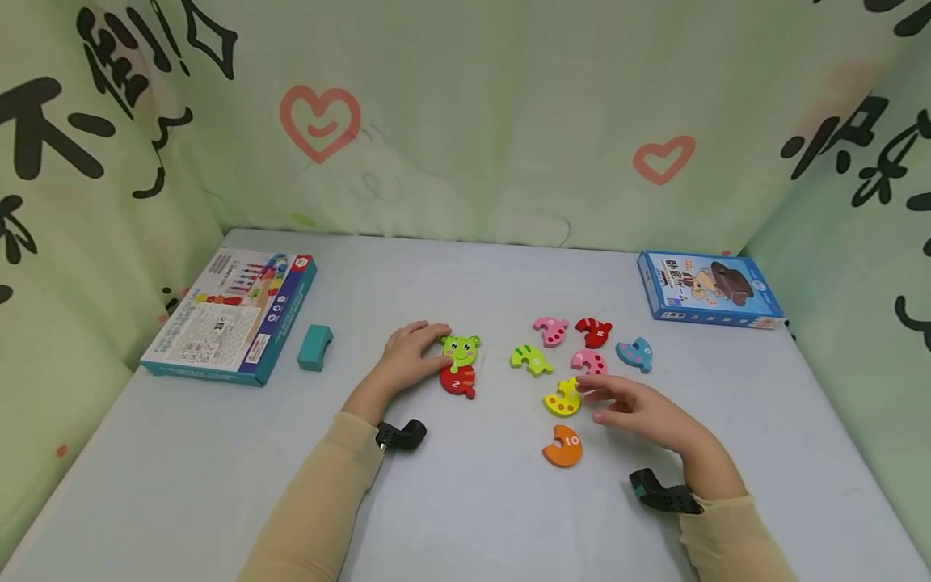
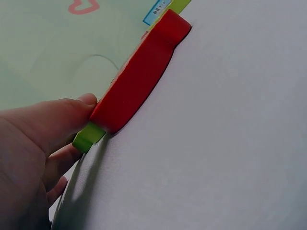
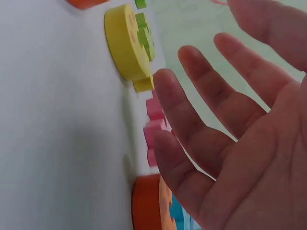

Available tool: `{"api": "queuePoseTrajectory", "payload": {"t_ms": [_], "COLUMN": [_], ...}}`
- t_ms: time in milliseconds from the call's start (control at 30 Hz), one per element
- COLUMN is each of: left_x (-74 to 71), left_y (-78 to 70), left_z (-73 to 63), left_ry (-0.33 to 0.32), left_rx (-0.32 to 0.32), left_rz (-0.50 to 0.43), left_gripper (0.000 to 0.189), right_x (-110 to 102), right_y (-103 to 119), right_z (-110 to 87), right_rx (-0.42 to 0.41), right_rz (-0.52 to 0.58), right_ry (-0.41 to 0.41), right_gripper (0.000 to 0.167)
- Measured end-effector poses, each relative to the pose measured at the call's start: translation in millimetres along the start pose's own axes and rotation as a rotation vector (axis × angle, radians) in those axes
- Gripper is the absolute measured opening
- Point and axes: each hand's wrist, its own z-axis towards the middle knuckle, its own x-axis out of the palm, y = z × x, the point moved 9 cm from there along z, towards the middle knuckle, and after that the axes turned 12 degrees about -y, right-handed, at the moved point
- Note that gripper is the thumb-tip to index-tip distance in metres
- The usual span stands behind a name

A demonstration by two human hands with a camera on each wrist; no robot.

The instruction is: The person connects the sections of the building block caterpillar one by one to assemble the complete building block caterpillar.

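Observation:
My left hand (image 1: 407, 356) pinches a green frog-face puzzle piece (image 1: 460, 349) between thumb and fingers. Joined below it is a red piece (image 1: 456, 381) marked 2; its thick red side (image 2: 144, 72) fills much of the left wrist view. My right hand (image 1: 640, 412) hovers with relaxed, spread fingers and an empty palm, beside a yellow dotted piece (image 1: 554, 404). Nearer me lies an orange piece (image 1: 570, 454) marked 10. Another orange piece (image 3: 146, 203) shows below my right fingers in the right wrist view; the hand hides it in the head view.
Farther back lie pink pieces (image 1: 550, 330), a red striped piece (image 1: 598, 333), a blue piece (image 1: 636, 354) and a green piece (image 1: 529, 360). A teal block (image 1: 314, 347) stands beside a flat box (image 1: 229, 315) at left. A blue box (image 1: 711, 288) lies at back right.

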Motion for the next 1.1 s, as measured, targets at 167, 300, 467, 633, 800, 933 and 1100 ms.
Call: {"api": "queuePoseTrajectory", "payload": {"t_ms": [167,300,467,633,800,933,1100], "left_x": [0.5,0.9,-0.6,-0.8,0.0,-1.3,-2.0], "left_y": [-0.5,0.9,1.3,-0.4,-1.3,-2.2,-2.4], "left_z": [-1.2,-2.8,-3.6,-2.8,-1.3,-1.3,-2.0], "left_ry": [-0.002,-0.001,-0.007,-0.007,-0.004,-0.007,-0.012], "left_rx": [0.006,0.001,0.005,0.016,0.016,0.011,0.009], "left_rz": [-0.015,-0.021,-0.021,-0.015,-0.011,-0.015,-0.015], "left_gripper": [0.050,0.050,0.050,0.050,0.051,0.051,0.051], "right_x": [-25.0,-41.9,-45.9,-39.4,-35.0,-34.1,-32.9], "right_y": [-11.9,-25.3,-39.5,-51.0,-55.3,-58.0,-59.3], "right_z": [-8.9,-14.5,-17.5,-16.0,-15.3,-13.6,-11.4], "right_rx": [0.028,0.050,0.065,0.070,0.074,0.095,0.103], "right_rz": [-0.087,-0.147,-0.163,-0.114,-0.110,-0.149,-0.190], "right_ry": [-0.114,-0.162,-0.154,-0.132,-0.125,-0.126,-0.130], "right_gripper": [0.049,0.049,0.051,0.051,0.053,0.055,0.052]}}
